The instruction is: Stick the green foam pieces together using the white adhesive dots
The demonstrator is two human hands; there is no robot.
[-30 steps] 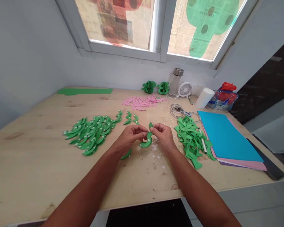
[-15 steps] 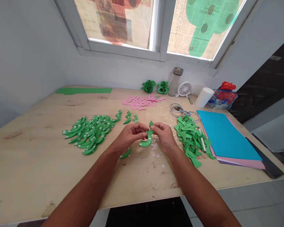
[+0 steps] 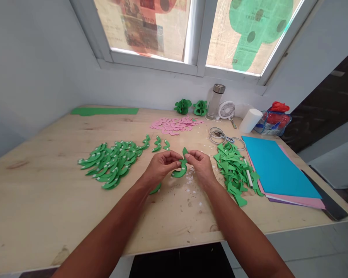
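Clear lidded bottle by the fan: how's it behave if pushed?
Likely tips if pushed high: the clear lidded bottle stands tall and narrow. Smooth-looking sides may feel slippery. Once over, it would probably roll: round body.

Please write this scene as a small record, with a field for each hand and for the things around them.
left hand: fingers pinch the curved green piece
right hand: fingers hold the same piece near its upper tip
left side: heap of green curved pieces, with small white patches
right side: heap of green scraps, white pen, blue sheet on other sheets
farther back: pink cutouts, clear bottle, white fan
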